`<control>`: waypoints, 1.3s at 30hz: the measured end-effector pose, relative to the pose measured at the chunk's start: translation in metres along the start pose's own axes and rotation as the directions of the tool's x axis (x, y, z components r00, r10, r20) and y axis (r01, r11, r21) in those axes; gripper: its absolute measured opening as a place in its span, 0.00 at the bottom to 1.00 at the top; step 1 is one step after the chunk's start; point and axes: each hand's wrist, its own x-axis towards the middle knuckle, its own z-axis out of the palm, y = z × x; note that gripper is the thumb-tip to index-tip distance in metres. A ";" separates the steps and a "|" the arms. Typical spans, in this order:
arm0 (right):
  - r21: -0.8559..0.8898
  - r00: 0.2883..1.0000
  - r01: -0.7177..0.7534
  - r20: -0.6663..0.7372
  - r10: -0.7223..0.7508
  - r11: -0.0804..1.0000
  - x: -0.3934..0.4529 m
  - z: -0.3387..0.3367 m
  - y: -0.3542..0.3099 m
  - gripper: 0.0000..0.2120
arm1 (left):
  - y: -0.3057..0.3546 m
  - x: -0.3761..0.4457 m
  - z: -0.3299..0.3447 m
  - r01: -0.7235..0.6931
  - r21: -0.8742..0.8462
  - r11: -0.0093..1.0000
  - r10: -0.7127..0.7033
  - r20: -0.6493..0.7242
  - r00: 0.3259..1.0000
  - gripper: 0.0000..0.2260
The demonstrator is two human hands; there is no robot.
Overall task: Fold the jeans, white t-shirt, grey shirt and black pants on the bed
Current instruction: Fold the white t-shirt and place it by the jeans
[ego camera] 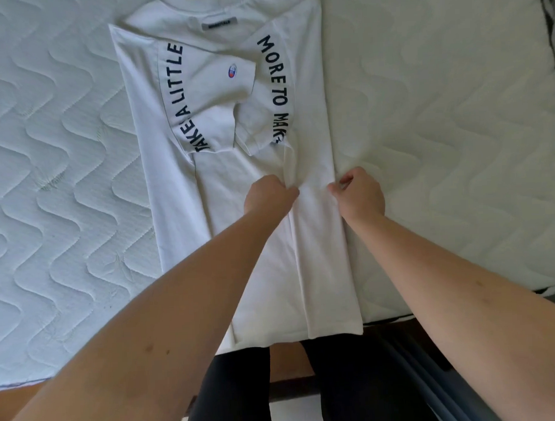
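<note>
Pinching white t-shirt (266,274) w/ left hand (267,194) & right hand (360,195).

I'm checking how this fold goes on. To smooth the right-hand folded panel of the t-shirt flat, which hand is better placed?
Probably the right hand: it pinches the white t-shirt at that panel's outer edge. The left hand grips the cloth at the panel's inner edge, nearer the middle.

The t-shirt (252,243) is seen as white, printed with dark navy curved lettering, a small red-and-blue logo (232,71) and a grey neck label (219,23). The mattress (60,156) is covered in white, quilted with wavy lines.
</note>
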 end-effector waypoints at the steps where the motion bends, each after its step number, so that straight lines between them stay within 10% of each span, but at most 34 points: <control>1: 0.001 1.000 0.007 -0.007 -0.007 1.000 0.005 -0.001 -0.004 0.15 | 0.002 0.003 -0.005 -0.015 0.009 1.000 0.015 -0.067 0.998 0.12; 5: -0.026 0.995 0.066 -0.072 -0.067 0.998 0.024 -0.008 -0.023 0.13 | 0.014 0.024 -0.035 -0.270 0.099 0.958 0.287 -0.334 0.898 0.09; 9: -0.035 0.984 0.141 -0.101 -0.144 0.989 0.038 -0.009 -0.048 0.09 | 0.021 0.055 -0.062 -0.384 0.535 0.752 0.552 -0.193 0.811 0.21; 13: -0.072 0.956 0.258 -0.128 -0.266 0.963 0.052 -0.007 -0.071 0.09 | 0.034 0.080 -0.080 -0.501 0.516 0.695 0.653 -0.160 0.740 0.16; 26: -0.456 0.862 0.493 0.141 -0.487 0.741 0.048 0.020 -0.111 0.19 | 0.133 0.210 -0.134 -0.329 0.458 0.826 0.468 -0.233 0.852 0.22; 39: -0.308 0.733 0.624 -0.087 -0.675 0.718 0.048 0.026 -0.114 0.09 | 0.109 0.224 -0.154 -0.341 0.285 0.896 0.412 -0.247 0.877 0.11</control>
